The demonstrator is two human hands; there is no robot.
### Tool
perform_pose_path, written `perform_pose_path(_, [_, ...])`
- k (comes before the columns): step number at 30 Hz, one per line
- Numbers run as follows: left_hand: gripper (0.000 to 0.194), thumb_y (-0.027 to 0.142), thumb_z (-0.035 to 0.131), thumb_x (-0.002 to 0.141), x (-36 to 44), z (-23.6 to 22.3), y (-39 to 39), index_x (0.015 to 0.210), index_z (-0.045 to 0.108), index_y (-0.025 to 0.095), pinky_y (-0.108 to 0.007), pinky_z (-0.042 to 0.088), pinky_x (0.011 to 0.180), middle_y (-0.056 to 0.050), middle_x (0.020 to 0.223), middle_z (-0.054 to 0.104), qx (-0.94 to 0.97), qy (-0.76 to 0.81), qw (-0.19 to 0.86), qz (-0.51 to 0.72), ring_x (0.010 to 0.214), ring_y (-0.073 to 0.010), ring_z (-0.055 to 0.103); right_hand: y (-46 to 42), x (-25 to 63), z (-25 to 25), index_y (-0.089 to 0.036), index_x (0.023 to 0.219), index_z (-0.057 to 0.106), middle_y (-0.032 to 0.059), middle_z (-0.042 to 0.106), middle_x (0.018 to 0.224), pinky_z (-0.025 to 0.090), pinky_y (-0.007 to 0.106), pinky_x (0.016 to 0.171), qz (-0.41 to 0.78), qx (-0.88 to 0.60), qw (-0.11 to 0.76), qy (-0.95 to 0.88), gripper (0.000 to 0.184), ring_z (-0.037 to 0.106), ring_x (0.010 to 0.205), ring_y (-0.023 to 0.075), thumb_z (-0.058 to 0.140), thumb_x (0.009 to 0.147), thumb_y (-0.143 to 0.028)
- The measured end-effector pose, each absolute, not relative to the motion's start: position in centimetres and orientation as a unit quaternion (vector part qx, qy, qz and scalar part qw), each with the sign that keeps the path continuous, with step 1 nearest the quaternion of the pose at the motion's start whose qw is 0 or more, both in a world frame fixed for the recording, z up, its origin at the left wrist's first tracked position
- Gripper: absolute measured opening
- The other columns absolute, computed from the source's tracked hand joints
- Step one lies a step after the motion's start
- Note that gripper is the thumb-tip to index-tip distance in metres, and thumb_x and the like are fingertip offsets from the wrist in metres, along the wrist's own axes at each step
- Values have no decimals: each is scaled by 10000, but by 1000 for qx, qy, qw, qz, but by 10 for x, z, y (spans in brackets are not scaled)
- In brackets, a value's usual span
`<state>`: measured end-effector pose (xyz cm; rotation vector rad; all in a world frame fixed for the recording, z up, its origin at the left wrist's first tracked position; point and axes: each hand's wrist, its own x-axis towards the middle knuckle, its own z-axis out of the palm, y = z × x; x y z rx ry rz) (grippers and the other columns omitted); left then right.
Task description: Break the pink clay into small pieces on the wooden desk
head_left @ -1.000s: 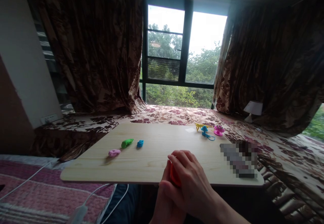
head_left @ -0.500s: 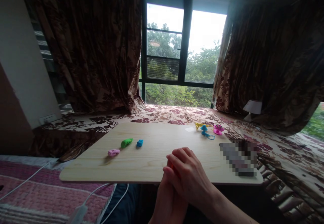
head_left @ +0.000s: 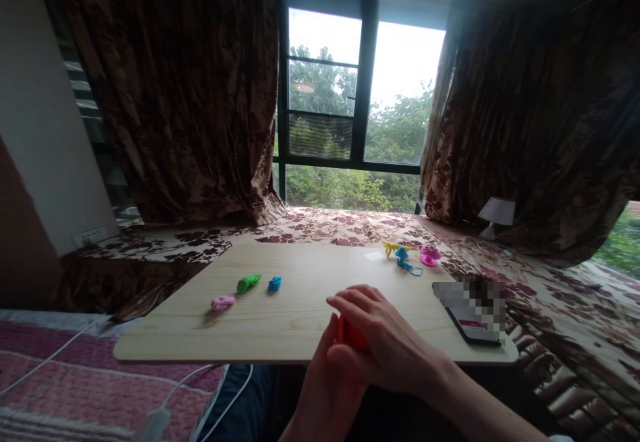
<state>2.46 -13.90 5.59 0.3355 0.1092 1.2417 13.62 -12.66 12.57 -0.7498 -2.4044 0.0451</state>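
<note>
Between my two palms, at the front edge of the table, is a red lump [head_left: 352, 335] that looks like modelling clay. Underneath it lies my left hand [head_left: 334, 382], fingers partly hidden. My right hand [head_left: 387, 332] arches over the top, its fingers pointing left, pressing the lump against the left palm. Most of the red piece is covered by the hands. On the table to the left lie a pink clay piece [head_left: 223, 303], a green clay piece [head_left: 249, 283] and a small blue clay piece [head_left: 275, 284].
At the table's [head_left: 295, 335] back right are a yellow figure [head_left: 395, 249], a blue mushroom-like figure [head_left: 402, 256] and a magenta figure [head_left: 430, 255]. A phone [head_left: 473, 322], partly pixelated, lies at the right edge. Behind stands a small lamp [head_left: 497, 212]. White cables [head_left: 230, 402] run at lower left.
My hands have parted slightly; the right hand has lifted and its fingers have straightened. More of the red lump shows between the palms now.
</note>
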Motion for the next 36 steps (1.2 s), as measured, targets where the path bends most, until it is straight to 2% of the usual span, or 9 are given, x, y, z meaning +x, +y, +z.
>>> perform_pose_path(2, [279, 234, 424, 863, 25, 56, -138, 1098, 555, 159, -332, 444, 881, -86, 1101, 609, 159, 63, 802, 572, 1014, -185, 563, -128, 145, 132, -176, 1291, 364, 111, 484, 1212, 314, 424, 961, 12, -291, 299, -909, 638, 399, 1130, 255, 575, 758, -456])
perform_pose_path(6, [255, 267, 430, 859, 27, 57, -134, 1035, 582, 162, -339, 450, 871, -55, 1008, 640, 138, 39, 809, 570, 882, -155, 604, -132, 154, 137, -199, 1331, 306, 106, 382, 1321, 282, 427, 992, -1, -330, 302, -895, 691, 331, 1202, 256, 575, 753, -465])
perform_pose_path(10, [270, 229, 404, 865, 30, 60, -135, 1018, 597, 119, -298, 442, 879, -69, 947, 653, 143, 33, 815, 560, 896, -150, 599, -131, 143, 129, -196, 1255, 410, 120, 435, 1257, 295, 463, 964, -34, -333, 306, -891, 610, 395, 1130, 269, 573, 742, -482])
perform_pose_path(15, [285, 232, 375, 877, 29, 62, -138, 1013, 609, 143, -282, 440, 885, -71, 1011, 641, 145, 19, 815, 561, 988, -154, 572, -128, 132, 121, -196, 1136, 499, 89, 533, 1066, 391, 390, 859, -23, -341, 313, -886, 376, 460, 981, 224, 537, 807, -374])
perform_pose_path(22, [256, 128, 411, 850, 29, 58, -141, 1009, 606, 171, -262, 477, 826, -61, 971, 644, 194, 60, 772, 603, 926, -137, 595, -131, 135, 123, -189, 1147, 478, 80, 523, 1023, 418, 371, 817, 2, -324, 299, -897, 412, 448, 950, 219, 538, 800, -402])
perform_pose_path(27, [206, 118, 426, 837, 34, 58, -140, 881, 626, 145, -241, 483, 803, -36, 881, 632, 142, 46, 781, 607, 862, -106, 597, -130, 129, 118, -198, 1006, 551, 69, 528, 951, 429, 353, 796, 6, -332, 314, -890, 203, 454, 916, 203, 468, 865, -318])
perform_pose_path(30, [199, 93, 437, 821, 34, 58, -138, 830, 629, 146, -206, 488, 756, -16, 821, 629, 127, 49, 773, 619, 792, -87, 601, -128, 129, 117, -202, 971, 570, 67, 539, 956, 428, 355, 821, 21, -334, 309, -891, 204, 464, 938, 200, 435, 883, -327])
perform_pose_path(34, [200, 179, 447, 837, 25, 56, -132, 914, 624, 129, -334, 463, 867, -74, 923, 653, 108, 56, 789, 602, 917, -168, 599, -122, 147, 128, -234, 1252, 410, 74, 455, 1231, 369, 385, 955, 68, -359, 343, -865, 404, 407, 1140, 208, 432, 877, -384])
perform_pose_path(36, [239, 241, 465, 836, 19, 55, -127, 948, 612, 89, -411, 434, 903, -140, 1004, 639, 91, 64, 796, 595, 1004, -239, 573, -119, 159, 133, -271, 1301, 345, 53, 399, 1310, 315, 401, 1006, 90, -392, 389, -829, 408, 346, 1218, 196, 369, 906, -371])
